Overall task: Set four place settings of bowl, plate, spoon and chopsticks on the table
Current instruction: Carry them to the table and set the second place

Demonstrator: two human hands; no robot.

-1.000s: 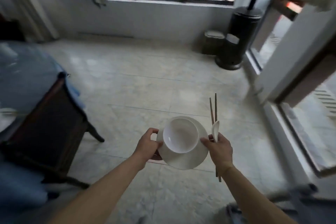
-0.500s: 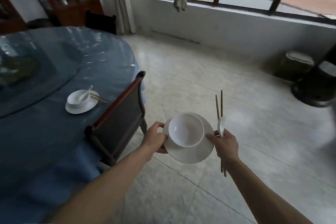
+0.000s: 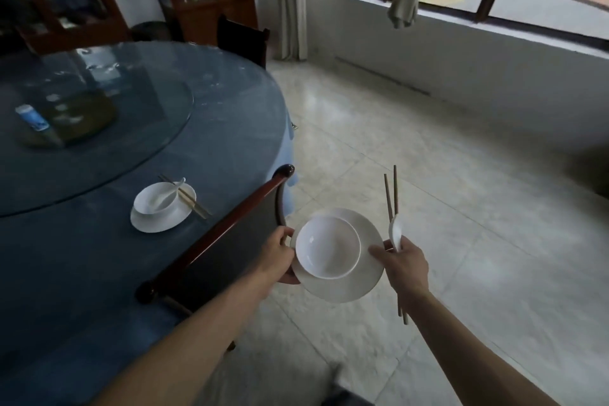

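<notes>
Here, both hands carry one place setting above the tiled floor (image 3: 428, 175), beside the round table (image 3: 99, 257). The left hand (image 3: 280, 257) grips the left rim of a white plate (image 3: 342, 287), thumb curled over the top edge and fingers underneath. A white bowl (image 3: 328, 246) sits upright on the plate, offset toward its left and far side. The right hand (image 3: 407, 265) supports the right rim of the plate with an extended finger, while the remaining fingers are curled around a white spoon (image 3: 396, 230) and a pair of brown chopsticks (image 3: 392, 194). The chopsticks project beyond the hand at both ends; the spoon's bowl end points away from the person.

The table carries a blue cloth and a glass turntable (image 3: 99, 142). One completed setting lies at the table's near edge: a second plate (image 3: 158, 221) bearing a second bowl (image 3: 153, 199) with a second spoon (image 3: 171, 191) resting in it, and a second pair of chopsticks (image 3: 188, 198) laid across the plate's right rim. A dark wooden chair (image 3: 217, 234) stands between that setting and the carried plate, with its top rail just beside the left hand.
</notes>
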